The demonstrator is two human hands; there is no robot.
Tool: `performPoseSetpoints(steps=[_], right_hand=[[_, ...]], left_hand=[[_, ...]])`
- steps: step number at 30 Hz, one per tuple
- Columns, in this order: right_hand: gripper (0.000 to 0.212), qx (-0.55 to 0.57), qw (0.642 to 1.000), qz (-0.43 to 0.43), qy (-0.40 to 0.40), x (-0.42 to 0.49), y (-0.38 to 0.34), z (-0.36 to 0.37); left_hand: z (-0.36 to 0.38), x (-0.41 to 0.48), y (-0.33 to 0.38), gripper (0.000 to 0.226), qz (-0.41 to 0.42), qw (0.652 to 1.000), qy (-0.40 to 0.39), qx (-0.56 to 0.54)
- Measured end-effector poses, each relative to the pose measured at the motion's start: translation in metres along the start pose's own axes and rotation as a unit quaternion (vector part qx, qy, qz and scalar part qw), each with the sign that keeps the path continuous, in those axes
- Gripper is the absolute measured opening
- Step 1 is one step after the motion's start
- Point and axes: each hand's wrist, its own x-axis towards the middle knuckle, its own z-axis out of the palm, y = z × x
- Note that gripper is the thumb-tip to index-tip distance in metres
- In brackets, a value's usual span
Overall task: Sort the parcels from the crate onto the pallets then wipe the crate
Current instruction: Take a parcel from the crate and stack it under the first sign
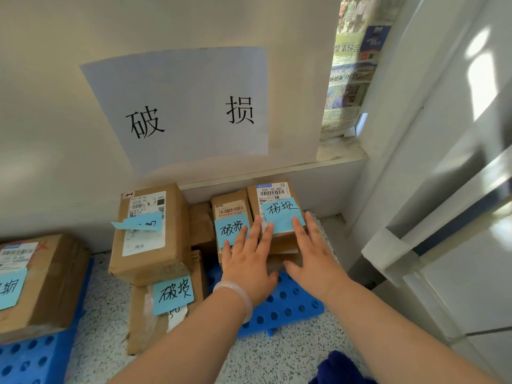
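Observation:
Several brown cardboard parcels with blue sticky notes stand against the wall on a blue perforated pallet [288, 309]. A small parcel [273, 209] at the right rear lies on another box, next to a second small parcel [231, 209]. My left hand [246, 264], with a pale bangle on the wrist, has straight fingers spread over the fronts of these two parcels. My right hand [313, 259] is flat against the right side of the right-rear parcel. A tall parcel [149, 231] is stacked on a lower one [166, 306] to the left. The crate is out of view.
A paper sign [182, 106] hangs on the wall above the parcels. A second blue pallet [30, 358] at the left bears a larger parcel [38, 284]. A white cabinet or fridge [443, 217] stands close on the right. The floor is speckled; a dark blue cloth [340, 367] shows at the bottom.

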Motion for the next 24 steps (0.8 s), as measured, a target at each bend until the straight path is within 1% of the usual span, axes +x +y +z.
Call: performPoseSetpoints(steps=[5,8,11,15,20,24], right_hand=[[0.108,-0.034,0.999,-0.001,-0.014,0.012,0.0,-0.002],[0.108,-0.065,0.998,-0.003,0.006,0.007,0.0,0.0],[0.106,-0.084,0.996,0.001,0.043,-0.012,-0.002,0.002],[0.112,-0.109,0.993,0.008,0.035,-0.053,-0.011,0.01],[0.11,-0.112,0.992,0.025,0.048,-0.121,-0.034,0.035],[0.109,-0.109,0.987,0.07,0.09,-0.184,-0.055,0.053]], left_hand=[[-0.004,0.009,-0.004,0.094,0.006,1.0,-0.006,0.003],[-0.005,0.006,-0.008,0.095,0.005,1.0,0.001,0.007],[-0.007,-0.007,-0.009,0.095,0.0,1.0,0.017,0.011],[-0.011,-0.039,-0.01,0.095,0.008,0.999,0.044,-0.009],[-0.009,-0.094,-0.009,0.095,0.067,0.994,0.082,-0.029],[0.002,-0.137,-0.005,0.096,0.125,0.99,0.055,-0.024]])
